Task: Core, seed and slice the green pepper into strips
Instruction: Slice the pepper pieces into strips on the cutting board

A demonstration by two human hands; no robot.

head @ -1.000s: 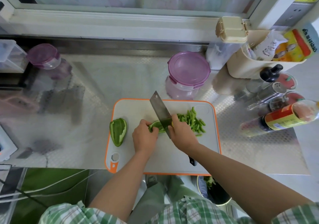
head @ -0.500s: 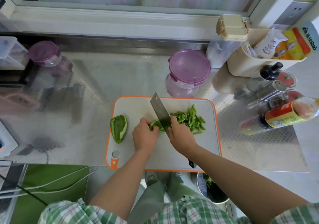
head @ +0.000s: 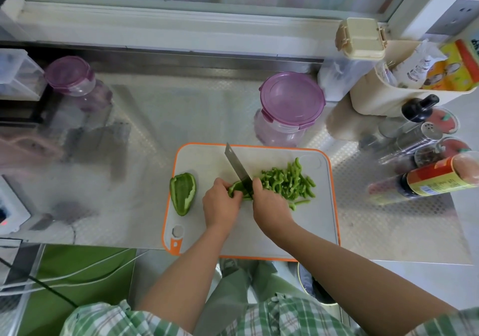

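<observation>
The right hand [head: 269, 206], curled tight, hides the knife [head: 237, 168] handle; left hand [head: 220, 203] fingers clamp a half-covered pepper piece [head: 235, 187]. Their cutting board [head: 207, 159] lies on a steel counter [head: 194, 107].

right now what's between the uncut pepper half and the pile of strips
In the head view: the left hand holding a pepper piece, the knife set across it, and the right hand gripping the knife.

The counter [head: 197, 118] is shiny metal with tiny bumps. The cutting board [head: 207, 159] is smooth, dull plastic. The knife [head: 237, 166] has a grey metal blade. The pepper half [head: 182, 193] looks smooth — the jar [head: 278, 132] is clear plastic, the shirt [head: 272, 317] checked cloth.
</observation>
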